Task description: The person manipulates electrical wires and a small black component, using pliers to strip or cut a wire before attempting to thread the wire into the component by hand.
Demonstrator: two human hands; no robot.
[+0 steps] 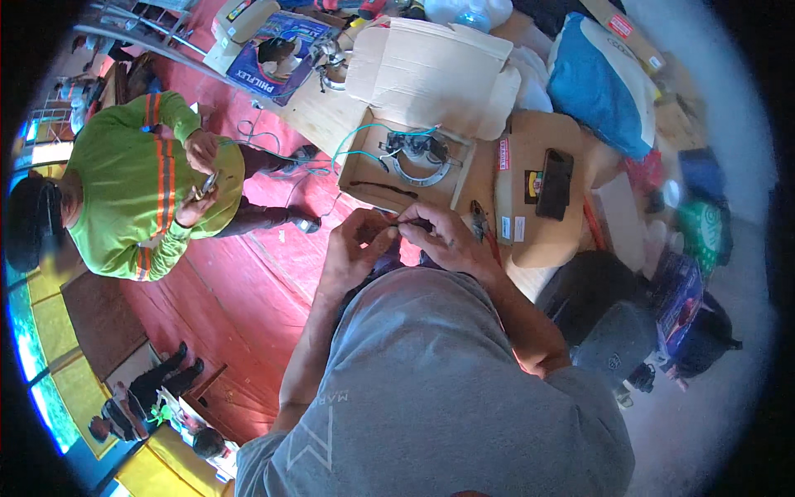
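My left hand point(358, 245) and my right hand point(447, 238) come together in front of my body, their fingertips pinched close to each other. Whatever small thing they hold is too hidden to name. Just beyond them lies an open cardboard box point(360, 172) with its lid point(429, 70) folded back. In it rests a ring-shaped metal fixture point(422, 161) with a dark part at its top, and green wires point(352, 153) run out over the box's left side. A thin dark strip point(383, 190) lies along the box's near side. Red-handled pliers point(480, 222) lie beside my right hand.
A black phone point(555, 183) lies on a flat cardboard box point(530, 137) at right. Beyond are a blue-and-white sack point(600, 87) and a blue printed box point(277, 58). At left, a person in a yellow-green shirt point(137, 178) stands holding a small object. Black bags point(596, 294) sit at right.
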